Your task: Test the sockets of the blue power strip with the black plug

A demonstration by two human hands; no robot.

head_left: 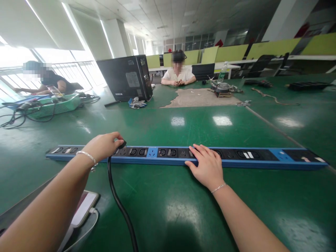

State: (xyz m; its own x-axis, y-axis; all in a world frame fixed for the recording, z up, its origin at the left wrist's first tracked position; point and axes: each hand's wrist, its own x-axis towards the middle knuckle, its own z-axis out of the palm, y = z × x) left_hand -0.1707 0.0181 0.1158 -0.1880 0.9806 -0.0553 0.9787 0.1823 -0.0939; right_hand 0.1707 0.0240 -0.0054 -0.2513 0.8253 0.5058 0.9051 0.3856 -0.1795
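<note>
Currently holds a black plug [122,144] in the left hand [102,145], with bent fingers closed about it, at the left part of a long blue power strip [170,153]. Cannot tell from this angle whether seated in a socket or hovering just above. Rests the right hand [208,168] on the same strip, just right of its middle, with unclenched fingers loosely spread over the top and thumb at the near edge, hiding a few sockets. Has the strip lying from left to right across the green worktop [157,199], with sockets up. Trails a black cord [116,196] from the plug over the strip's near edge and down to the bottom of view. Has a phone [88,205] under the left forearm, partly hidden by it, with a white cable [97,216] at one end.

Beyond the strip, to the left, meets a teal basket [56,107] holding cables, then a large black computer case [123,78] with a glove [137,103] lying just before it, blocking part of the view. Farther over, faces a seated co-worker [178,74], between the case and a bottle [222,74], behind a tan patch [199,99] on the worktop. Far left, sees another person [56,83] partly behind the basket; far right, a brown strap [274,99].
</note>
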